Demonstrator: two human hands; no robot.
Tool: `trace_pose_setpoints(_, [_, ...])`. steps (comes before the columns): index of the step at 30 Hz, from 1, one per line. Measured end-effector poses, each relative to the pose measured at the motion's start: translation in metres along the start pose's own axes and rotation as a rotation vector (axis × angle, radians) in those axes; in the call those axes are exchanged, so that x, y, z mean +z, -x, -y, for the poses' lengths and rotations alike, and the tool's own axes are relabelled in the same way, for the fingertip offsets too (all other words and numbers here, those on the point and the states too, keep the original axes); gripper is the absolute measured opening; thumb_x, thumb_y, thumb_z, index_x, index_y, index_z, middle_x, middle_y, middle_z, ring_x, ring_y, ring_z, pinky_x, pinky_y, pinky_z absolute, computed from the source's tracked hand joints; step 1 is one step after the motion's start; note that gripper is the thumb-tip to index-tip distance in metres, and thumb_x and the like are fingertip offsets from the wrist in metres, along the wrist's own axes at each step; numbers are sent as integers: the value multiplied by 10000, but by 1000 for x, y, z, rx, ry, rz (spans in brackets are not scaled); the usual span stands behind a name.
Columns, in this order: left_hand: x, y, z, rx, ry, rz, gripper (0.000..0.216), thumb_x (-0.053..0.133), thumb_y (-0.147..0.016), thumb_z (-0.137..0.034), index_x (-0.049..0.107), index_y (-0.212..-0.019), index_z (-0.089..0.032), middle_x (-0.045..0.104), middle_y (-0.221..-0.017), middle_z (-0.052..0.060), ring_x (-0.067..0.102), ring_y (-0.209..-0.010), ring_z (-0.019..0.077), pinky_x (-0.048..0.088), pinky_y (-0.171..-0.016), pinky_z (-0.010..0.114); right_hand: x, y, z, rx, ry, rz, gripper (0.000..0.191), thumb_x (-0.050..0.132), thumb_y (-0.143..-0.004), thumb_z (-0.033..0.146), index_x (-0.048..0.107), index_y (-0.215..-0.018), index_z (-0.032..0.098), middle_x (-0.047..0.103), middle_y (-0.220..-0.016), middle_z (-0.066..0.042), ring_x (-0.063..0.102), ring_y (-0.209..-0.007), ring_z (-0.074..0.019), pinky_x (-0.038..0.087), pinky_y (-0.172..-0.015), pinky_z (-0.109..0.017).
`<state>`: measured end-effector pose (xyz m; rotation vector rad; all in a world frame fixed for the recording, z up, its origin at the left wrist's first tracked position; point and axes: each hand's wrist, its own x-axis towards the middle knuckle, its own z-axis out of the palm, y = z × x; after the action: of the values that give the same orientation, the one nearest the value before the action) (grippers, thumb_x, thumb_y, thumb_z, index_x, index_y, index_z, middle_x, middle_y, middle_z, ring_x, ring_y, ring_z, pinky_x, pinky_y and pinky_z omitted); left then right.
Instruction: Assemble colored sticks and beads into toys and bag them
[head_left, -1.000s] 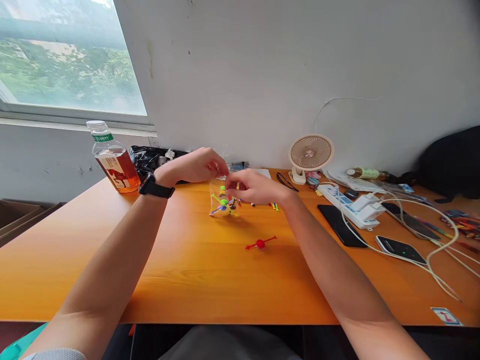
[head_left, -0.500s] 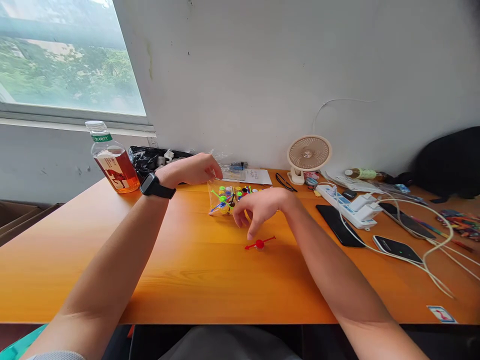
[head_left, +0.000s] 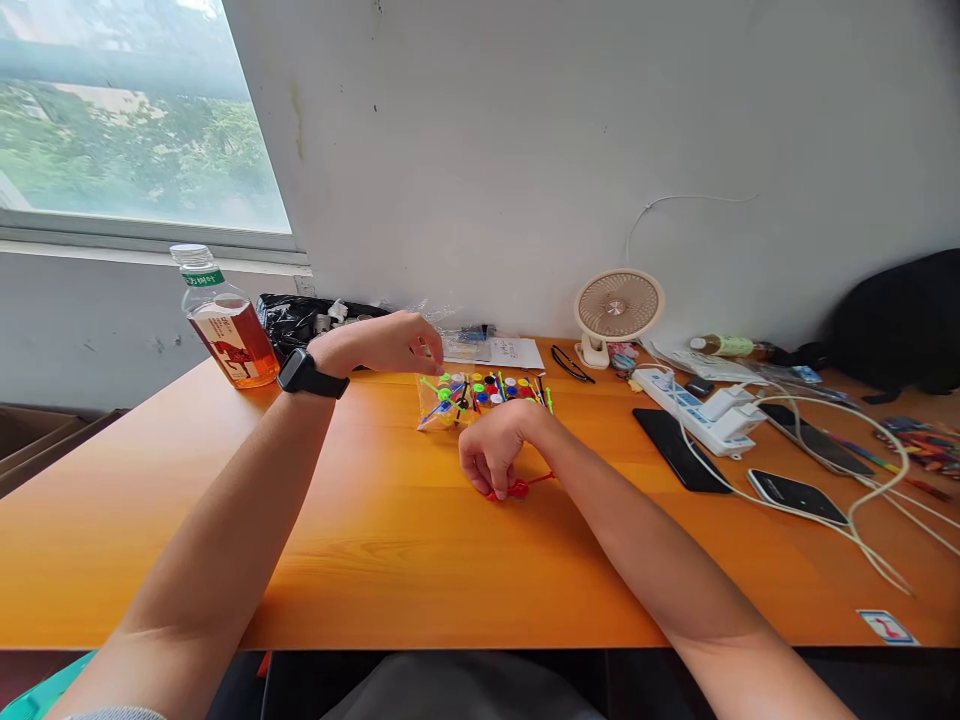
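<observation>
My right hand (head_left: 491,452) is down on the table with its fingers closed on the left end of a red arrow-like plastic piece (head_left: 518,489). The piece has a round middle and a thin rod sticking out to the right. My left hand (head_left: 397,341), with a black watch (head_left: 311,374) on the wrist, hangs in the air, fingers loosely bent and apart, holding nothing. Below and right of it lies a clear bag (head_left: 430,412) of colourful plastic pieces, partly covered by my right hand.
A tea bottle (head_left: 231,335) stands at the left by a black plastic bag (head_left: 283,318). Toward the back are a small fan (head_left: 619,305), glasses (head_left: 572,364) and paper (head_left: 517,352). A power strip (head_left: 694,415), phones and loose white cables (head_left: 855,505) take up the right side.
My right hand has come down and toward me onto the red piece, and its fingers have closed on it. More of the bag shows. My left hand has hardly moved.
</observation>
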<state>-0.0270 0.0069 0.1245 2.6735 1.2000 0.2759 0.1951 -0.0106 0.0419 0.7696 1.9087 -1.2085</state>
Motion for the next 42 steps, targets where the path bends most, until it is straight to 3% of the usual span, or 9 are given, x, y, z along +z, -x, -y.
trace_pose_setpoints(4, [2,0,-2,17,3,19,272,678,-891,-400,817,-1061,-239,816,-1023,34,734,-901,182,487,-709,208,-4,15,2,-187,8,-110,323,940,-610,274,778,-857,145,765,-719,-4,708,-690,-163,521,-652,-247])
trace_pose_setpoints(8, [2,0,-4,29,30,-18,405,652,-919,-402,746,-1258,-202,809,-1086,67,742,-911,184,503,-727,217,-7,50,5,-567,-142,-577,211,799,-832,279,757,-983,139,787,-826,-48,733,-766,-164,532,-691,-259])
trace_pose_setpoints(12, [0,0,-5,69,15,-18,373,627,-928,-356,752,-1250,-216,814,-1090,49,740,-895,168,502,-734,213,-12,70,7,-871,-324,-1281,214,808,-857,331,732,-979,173,762,-908,-30,673,-696,-118,549,-642,-251])
trace_pose_setpoints(14, [-1,0,-6,67,-1,-24,371,605,-932,-316,750,-1259,-219,814,-1108,45,740,-924,168,506,-758,213,-14,72,8,-909,-331,-1560,220,811,-860,363,727,-960,185,746,-921,-23,622,-621,-95,536,-587,-245])
trace_pose_setpoints(17, [-1,-2,-6,40,-29,-33,384,552,-938,-229,758,-1262,-215,813,-1142,42,741,-973,169,509,-793,212,-15,69,10,-861,-249,-1734,217,791,-879,389,732,-959,195,746,-930,-28,593,-579,-93,508,-538,-247])
trace_pose_setpoints(22, [1,-4,-7,10,-45,-64,387,521,-923,-171,807,-1180,-216,827,-1084,29,740,-907,163,507,-769,212,-14,57,10,-728,-64,-1757,180,715,-929,367,747,-977,196,751,-905,-28,546,-579,-103,445,-541,-254])
trace_pose_setpoints(28, [1,-2,-5,32,-49,-84,365,571,-864,-156,841,-1099,-228,831,-1005,12,695,-782,134,481,-706,202,-9,53,13,-641,60,-1601,179,628,-952,301,756,-970,177,748,-847,-29,476,-567,-101,369,-533,-254])
trace_pose_setpoints(36, [-1,0,-12,77,-37,-92,355,563,-822,-162,849,-1030,-188,771,-788,-1,603,-685,117,401,-617,213,-9,46,10,-534,153,-1420,129,613,-869,155,741,-886,162,741,-803,-8,561,-604,-102,381,-583,-237])
trace_pose_setpoints(42, [-1,-1,-12,10,-8,-75,380,611,-836,-225,826,-1145,-176,816,-935,52,688,-774,160,460,-659,221,-6,49,9,-412,148,-1293,147,602,-921,199,745,-913,168,766,-823,-15,594,-605,-116,374,-586,-248])
